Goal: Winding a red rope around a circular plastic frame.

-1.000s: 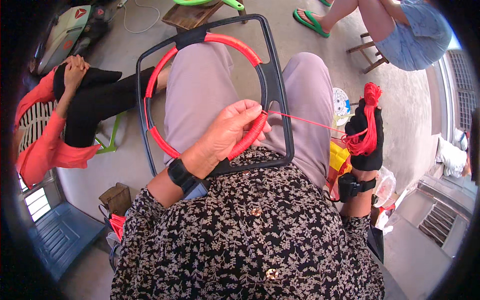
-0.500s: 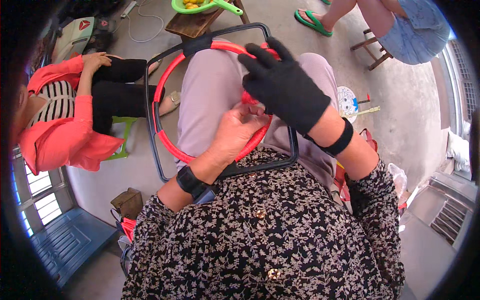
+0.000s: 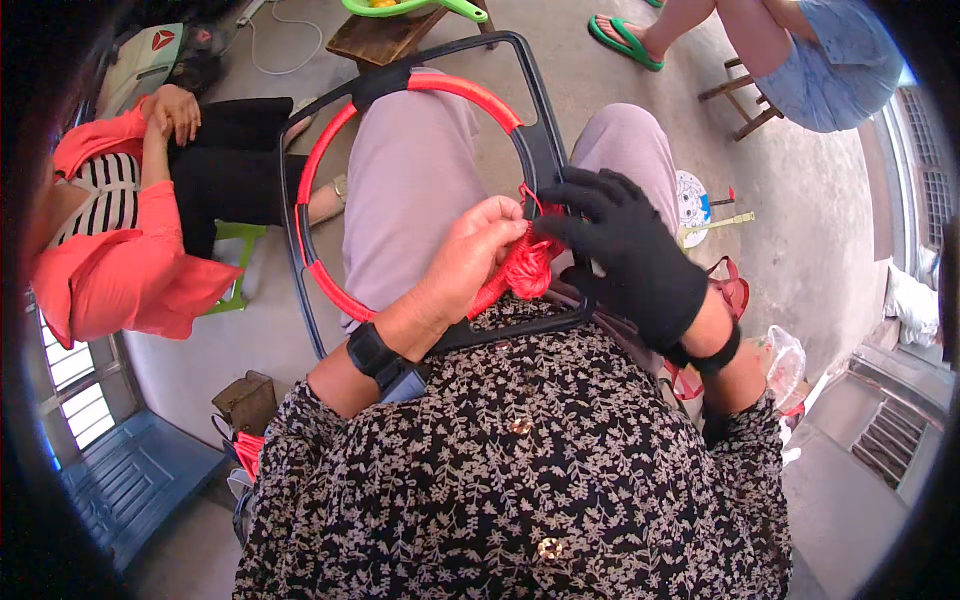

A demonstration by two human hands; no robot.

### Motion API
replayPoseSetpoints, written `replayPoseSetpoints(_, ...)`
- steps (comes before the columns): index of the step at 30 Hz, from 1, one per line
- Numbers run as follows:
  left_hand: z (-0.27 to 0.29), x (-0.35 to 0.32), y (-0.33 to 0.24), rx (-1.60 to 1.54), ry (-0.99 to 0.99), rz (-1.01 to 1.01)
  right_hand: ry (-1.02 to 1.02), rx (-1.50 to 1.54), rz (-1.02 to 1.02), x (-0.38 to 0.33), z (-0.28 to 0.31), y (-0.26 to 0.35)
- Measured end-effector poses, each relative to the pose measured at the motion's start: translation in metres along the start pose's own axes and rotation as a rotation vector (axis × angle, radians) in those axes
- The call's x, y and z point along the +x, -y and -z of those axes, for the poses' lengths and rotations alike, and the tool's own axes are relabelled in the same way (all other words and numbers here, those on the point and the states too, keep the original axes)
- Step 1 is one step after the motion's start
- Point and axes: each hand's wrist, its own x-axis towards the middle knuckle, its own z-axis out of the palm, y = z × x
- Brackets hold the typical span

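A ring wrapped in glossy red cord (image 3: 465, 91), with some black sections, is fixed inside a black squarish frame (image 3: 287, 190) across my lap. My bare left hand (image 3: 468, 252), a dark watch on its wrist, pinches red cord at the ring's right side. Against that spot hangs a loose bundle of red cord (image 3: 528, 270). My right hand (image 3: 640, 260), in a black glove, curves in from the right, its fingers bent at the cord beside the frame's right bar. Black glove against black frame partly hides the fingertips.
On the left a person in a coral jacket (image 3: 150, 270) sits on a green stool (image 3: 236, 262). Another person's leg (image 3: 745, 40) and a wooden stool (image 3: 740, 95) are at upper right. Ahead stands a wooden stool (image 3: 385, 38) with a green basket (image 3: 400, 8). Bags (image 3: 785, 365) lie at my right.
My right hand has come down and right from the ring's upper right to beside the cord bundle. The bundle now shows fully between my hands. The frame has shifted slightly left.
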Motion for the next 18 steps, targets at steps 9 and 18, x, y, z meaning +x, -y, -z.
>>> replayPoseSetpoints(9,-0.012,-0.008,-0.014,-0.096,-0.012,0.144,-0.299,1.082,-0.538,-0.028,-0.004,0.015)
replayPoseSetpoints(18,-0.008,-0.014,-0.009,-0.038,-0.024,0.181,-0.736,2.053,-0.673,-0.057,0.002,-0.005)
